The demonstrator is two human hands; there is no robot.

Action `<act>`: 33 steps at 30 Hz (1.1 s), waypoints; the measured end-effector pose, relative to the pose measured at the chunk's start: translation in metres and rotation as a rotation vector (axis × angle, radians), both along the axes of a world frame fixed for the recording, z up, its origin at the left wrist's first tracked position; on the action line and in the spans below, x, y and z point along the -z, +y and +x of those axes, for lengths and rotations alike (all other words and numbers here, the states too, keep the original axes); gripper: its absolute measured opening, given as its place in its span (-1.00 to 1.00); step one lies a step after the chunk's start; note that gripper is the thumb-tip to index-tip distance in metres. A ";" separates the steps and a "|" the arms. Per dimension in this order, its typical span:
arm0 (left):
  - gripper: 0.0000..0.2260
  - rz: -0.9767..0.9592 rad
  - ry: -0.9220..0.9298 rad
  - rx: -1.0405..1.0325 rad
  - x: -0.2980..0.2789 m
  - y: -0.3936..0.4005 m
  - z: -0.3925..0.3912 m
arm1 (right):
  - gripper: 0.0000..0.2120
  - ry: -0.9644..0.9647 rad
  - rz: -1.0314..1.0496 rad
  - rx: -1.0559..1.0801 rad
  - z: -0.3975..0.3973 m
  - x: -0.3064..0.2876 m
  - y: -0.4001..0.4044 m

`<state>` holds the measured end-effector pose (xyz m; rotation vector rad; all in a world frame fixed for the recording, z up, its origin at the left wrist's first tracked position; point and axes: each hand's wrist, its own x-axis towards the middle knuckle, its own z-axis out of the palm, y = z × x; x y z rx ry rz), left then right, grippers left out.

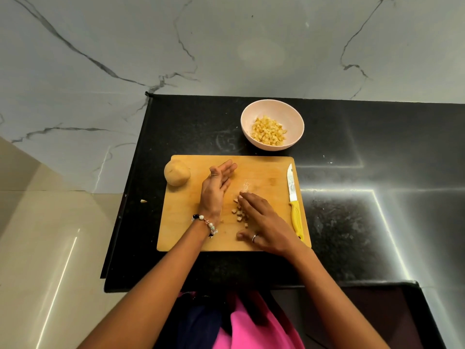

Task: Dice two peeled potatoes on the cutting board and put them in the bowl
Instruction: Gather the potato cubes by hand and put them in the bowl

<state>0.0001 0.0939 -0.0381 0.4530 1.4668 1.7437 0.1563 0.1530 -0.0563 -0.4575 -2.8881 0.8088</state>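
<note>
We worked on a black counter (pixel 352 222), and the cutting board (pixel 191 238) lay square before us, its long axis running from nine to three o'clock. At twelve o'clock, just beyond the board's far edge and apart from it, stood the bowl (pixel 294 114), already holding diced pieces. The whole peeled potato (pixel 177 175) sat at the board's far left corner, overhanging the edge, untouched. The knife (pixel 294 202) lay along the right edge, blade pointing to twelve, with no hand on it.

Our left hand (pixel 214 192) stood on edge, fingers straight and together, palm facing three o'clock. Our right hand (pixel 264 225) lay flat, fingers loosely spread, over the last small heap of potato cubes (pixel 238 214). The cubes lay between the two hands, touching the right fingers, a little off the left palm. We judged the gathering would close from both sides, with open board toward the bowl. One stray potato piece (pixel 143 201) lay off the board at nine o'clock.
</note>
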 end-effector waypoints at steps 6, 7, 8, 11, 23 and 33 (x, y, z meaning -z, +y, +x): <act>-0.43 0.043 -0.007 0.020 0.004 -0.007 0.005 | -0.42 0.024 0.073 0.136 -0.035 0.000 0.015; -0.43 0.045 -0.006 0.021 0.004 -0.008 0.005 | -0.44 0.032 0.050 0.159 -0.040 -0.001 0.017; -0.46 0.048 -0.014 0.016 0.004 -0.008 0.004 | -0.46 0.056 0.013 0.186 -0.043 -0.003 0.017; -0.55 0.070 -0.071 -0.041 0.004 -0.010 0.003 | -0.50 0.111 -0.034 0.223 -0.043 -0.004 0.008; -0.55 0.105 -0.076 -0.163 0.008 -0.008 0.005 | -0.56 0.012 0.309 -0.177 -0.019 0.006 -0.003; -0.56 0.058 -0.007 -0.150 0.009 -0.009 0.008 | -0.63 0.147 0.514 -0.068 -0.013 0.003 0.005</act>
